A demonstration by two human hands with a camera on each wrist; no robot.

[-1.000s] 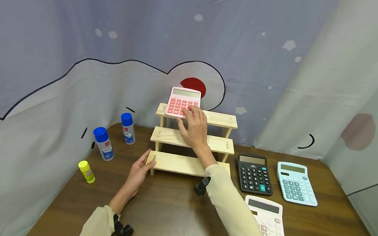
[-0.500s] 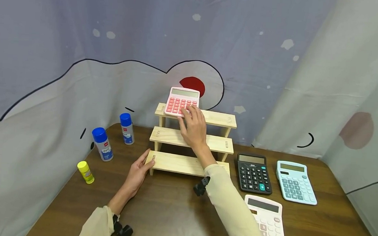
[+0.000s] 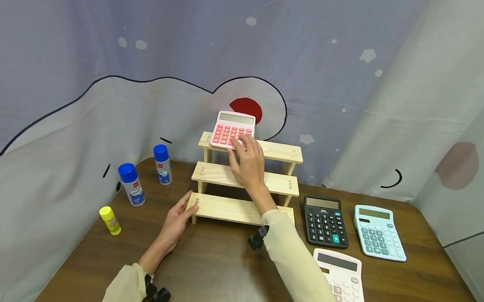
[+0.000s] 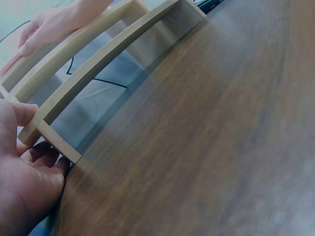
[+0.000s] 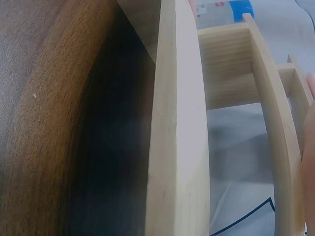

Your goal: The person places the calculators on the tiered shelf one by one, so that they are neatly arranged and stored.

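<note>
Three wooden steps make up the tiered shelf standing at the far middle of the brown table in the head view. On its top step, leaning back toward the curtain, sits a pink calculator. The right hand reaches up over the middle step, its fingers relaxed and spread, fingertips resting on the near right keys of the pink calculator without gripping it. The left hand lies on the table at the near left corner of the shelf, fingers fairly straight, thumb touching the end of the bottom step. To the left stand two blue-capped spray cans and a small yellow-capped bottle. To the right lie a black calculator, a light blue calculator and, nearer, a white calculator.

From the left wrist view, the left hand shows its thumb laid along the end of the bottom step of the shelf and its fingers tucked beside the leg, touching it; the right hand is seen far off on the upper steps.

From the right wrist view, only the edges of the shelf fill the frame from below, with the table at left; how the fingers lie cannot be told here.
</note>
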